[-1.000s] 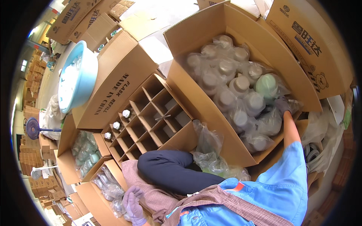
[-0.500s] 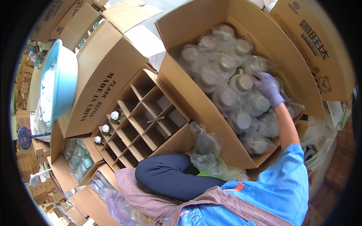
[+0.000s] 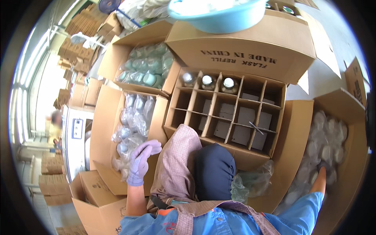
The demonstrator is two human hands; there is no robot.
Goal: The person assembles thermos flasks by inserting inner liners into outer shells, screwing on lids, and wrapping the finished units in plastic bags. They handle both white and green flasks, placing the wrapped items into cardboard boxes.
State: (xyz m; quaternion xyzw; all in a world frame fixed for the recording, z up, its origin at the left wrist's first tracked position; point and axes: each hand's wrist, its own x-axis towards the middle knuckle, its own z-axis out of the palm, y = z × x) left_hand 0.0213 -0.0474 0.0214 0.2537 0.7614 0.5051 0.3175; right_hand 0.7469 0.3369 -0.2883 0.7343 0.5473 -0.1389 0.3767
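My left hand (image 3: 141, 161), in a lavender glove, is raised beside the near-left carton with nothing in it, its fingers stretched out loosely. Close by in that carton (image 3: 161, 119) lie clear plastic-bagged items with pale grey-blue ends (image 3: 124, 132). My right hand (image 3: 322, 166) reaches down into the large carton (image 3: 352, 135) at the right, among white cup-like pieces (image 3: 327, 152) in clear bags. Its fingers are hidden and shadowed there. Between my arms stands a divided carton (image 3: 250, 150), with three white-capped bottles (image 3: 229, 87) in its far row and a thin grey stick (image 3: 256, 128) across a divider.
Greenish bagged pieces (image 3: 150, 78) fill another carton beyond the left one. A light-blue basin (image 3: 223, 20) sits at the divided carton's raised far flap (image 3: 243, 47). Crumpled plastic film (image 3: 254, 178) lies by my knee. A smaller open carton (image 3: 100, 196) stands at the near left.
My view has swung left, so the divided carton is now central and the cup carton is at the right edge. My left hand has come up beside the bagged items; my right stays among the cup-like pieces.
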